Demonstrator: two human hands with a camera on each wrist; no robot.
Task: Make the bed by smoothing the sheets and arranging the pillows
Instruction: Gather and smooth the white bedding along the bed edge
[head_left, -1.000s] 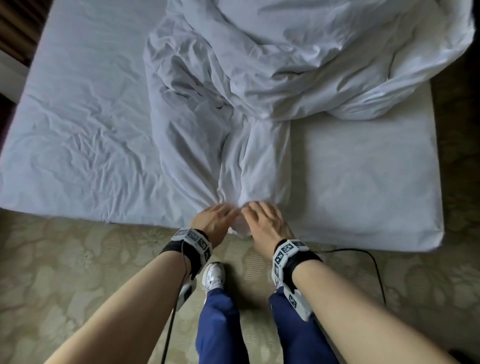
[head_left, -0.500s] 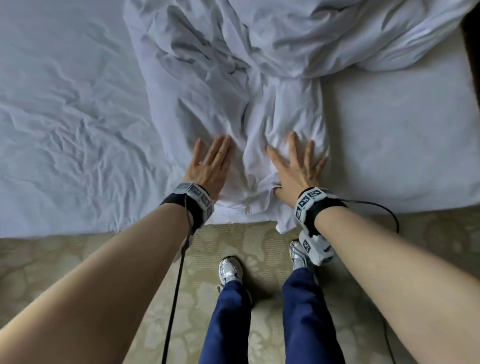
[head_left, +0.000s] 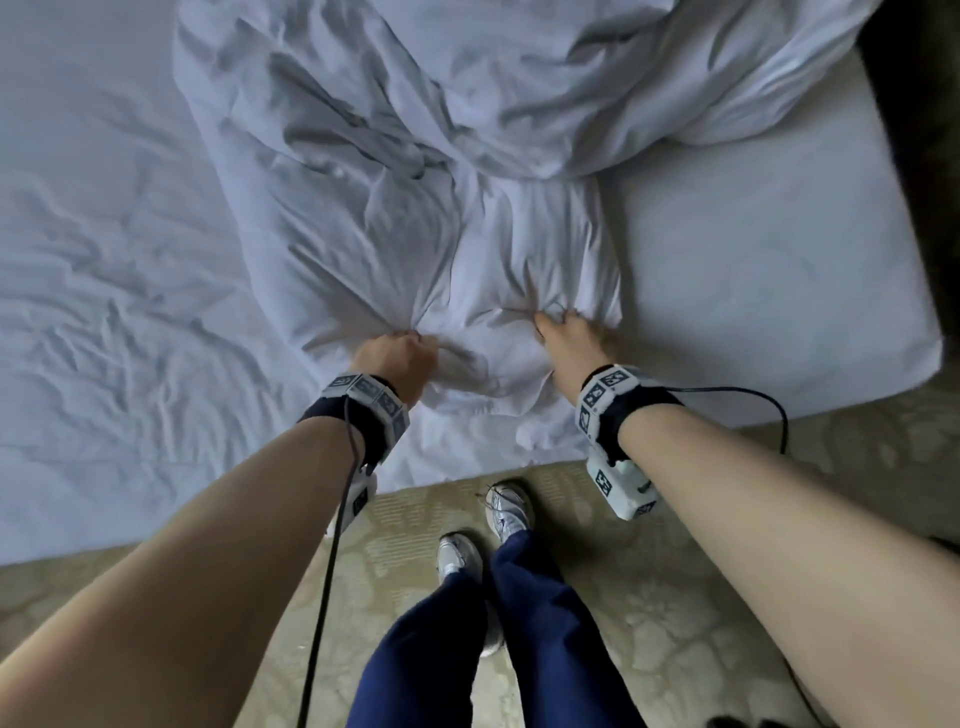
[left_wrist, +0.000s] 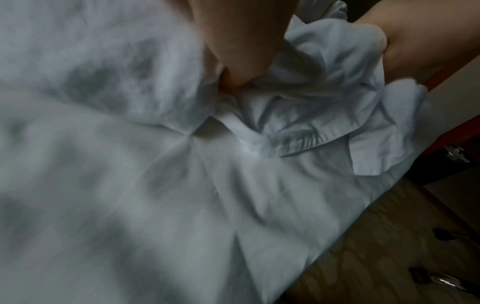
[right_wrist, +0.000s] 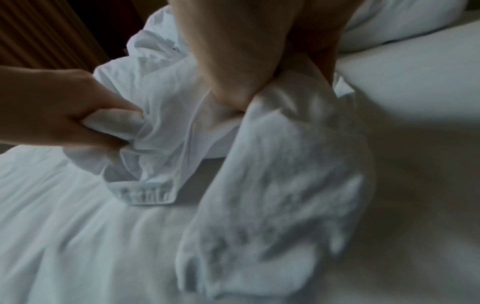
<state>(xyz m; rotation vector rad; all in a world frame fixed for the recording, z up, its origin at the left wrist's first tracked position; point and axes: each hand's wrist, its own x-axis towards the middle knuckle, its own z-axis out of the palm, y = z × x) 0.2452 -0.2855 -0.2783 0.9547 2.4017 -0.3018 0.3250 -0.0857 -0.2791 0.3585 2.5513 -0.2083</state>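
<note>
A crumpled white duvet (head_left: 415, 171) lies bunched across the middle and far side of the bed, over a wrinkled white fitted sheet (head_left: 104, 291). Its near end reaches the bed's foot edge. My left hand (head_left: 402, 349) grips a fistful of the duvet near that edge, fingers curled into the cloth. My right hand (head_left: 563, 332) grips another bunch a short way to the right. In the left wrist view my left hand (left_wrist: 233, 67) pinches gathered fabric, with a hemmed corner (left_wrist: 306, 142) hanging below. The right wrist view shows my right hand (right_wrist: 246, 82) clenching the duvet (right_wrist: 272, 185).
The mattress corner (head_left: 893, 332) juts out at the right, bare of duvet. Patterned beige carpet (head_left: 649, 597) runs along the bed's foot, where my legs and white shoes (head_left: 506, 506) stand. A black cable (head_left: 753, 400) trails from the right wrist. Dark furniture (head_left: 924, 130) borders the far right.
Both hands lay flat and spread on the duvet half a second ago; now each has curled into a fist on the fabric. The view has shifted closer over the bed.
</note>
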